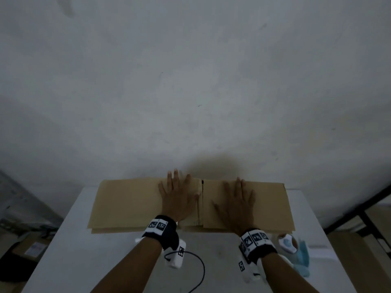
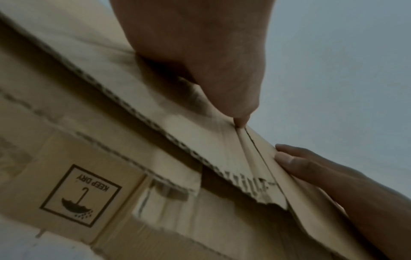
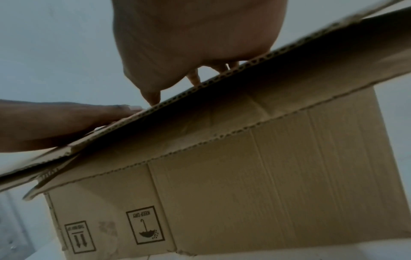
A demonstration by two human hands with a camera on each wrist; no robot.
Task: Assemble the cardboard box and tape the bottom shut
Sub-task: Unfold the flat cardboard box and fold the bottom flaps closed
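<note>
Cardboard box [image 1: 131,199] was brown corrugated board, matt, fluting exposed along flap edges [image 3: 222,77]; black printed symbols [image 2: 81,195] on its side. Table [image 1: 69,250] looked smooth, matt white. Wall [image 1: 190,81] was matt, scuffed grey-white.

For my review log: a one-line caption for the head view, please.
Left hand and right hand press flat on the two top flaps of the cardboard box, seam untaped, on the white table.

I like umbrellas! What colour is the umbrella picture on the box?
Black, printed on the brown cardboard box; the umbrella picture shows best from the right wrist.
</note>
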